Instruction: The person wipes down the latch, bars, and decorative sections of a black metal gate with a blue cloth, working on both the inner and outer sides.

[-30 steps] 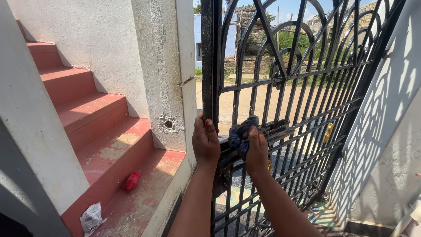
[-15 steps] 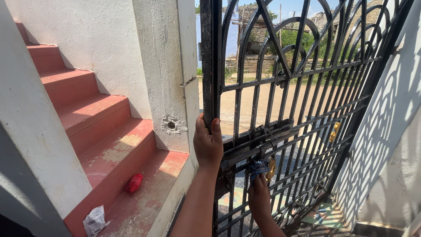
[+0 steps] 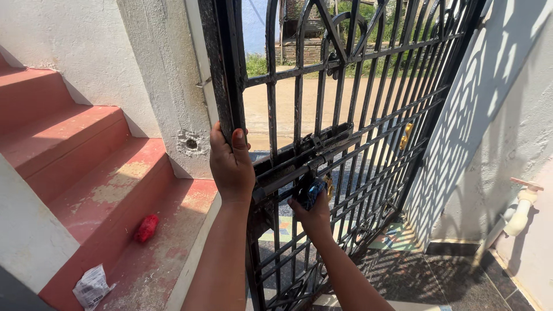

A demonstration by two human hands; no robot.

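A black wrought-iron gate (image 3: 368,103) stands in front of me, with a sliding bolt latch (image 3: 314,151) across its middle. My left hand (image 3: 230,164) grips the gate's left upright post at latch height. Lower down, my right hand (image 3: 313,210) presses a bunched blue cloth (image 3: 311,192) against the bars just under the latch. A brass padlock (image 3: 328,185) hangs beside the cloth, partly hidden by it.
Red-painted steps (image 3: 98,173) rise on the left, with a small red object (image 3: 146,228) and a crumpled white wrapper (image 3: 91,286) on the bottom step. A white wall with a pipe tap (image 3: 518,210) is on the right. The floor (image 3: 438,276) is dark tile.
My right hand with the blue cloth has dropped from the top of the latch bar to just beneath it. My left hand has stayed on the gate post.
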